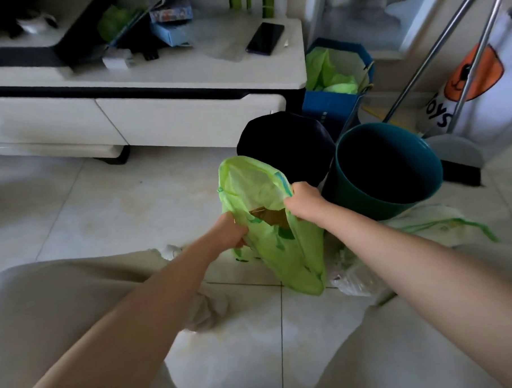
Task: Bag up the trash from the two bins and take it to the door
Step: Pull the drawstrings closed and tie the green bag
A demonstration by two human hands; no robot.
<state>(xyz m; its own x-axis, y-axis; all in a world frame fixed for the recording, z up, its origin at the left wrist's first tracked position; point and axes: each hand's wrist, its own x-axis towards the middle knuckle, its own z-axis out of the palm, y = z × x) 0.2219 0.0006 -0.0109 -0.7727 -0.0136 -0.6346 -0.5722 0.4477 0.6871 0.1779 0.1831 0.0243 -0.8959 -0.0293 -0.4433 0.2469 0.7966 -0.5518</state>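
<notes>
A light green trash bag [289, 257] hangs above the tiled floor in front of me, its mouth held apart with brown trash showing inside. My left hand [231, 231] grips the near left edge of the mouth. My right hand [303, 200] grips the right edge by the blue drawstring. Just behind the bag stands a black bin [285, 145], and to its right a teal bin [388, 167] whose inside looks dark. A white plastic bag with green drawstring [432, 224] lies on the floor below the teal bin.
A white TV cabinet [156, 81] with a phone [265, 38] runs along the back. A blue box with green bags [335, 82] sits by its right end. A broom and dustpan [458, 152] lean at the right. My knees fill the near foreground.
</notes>
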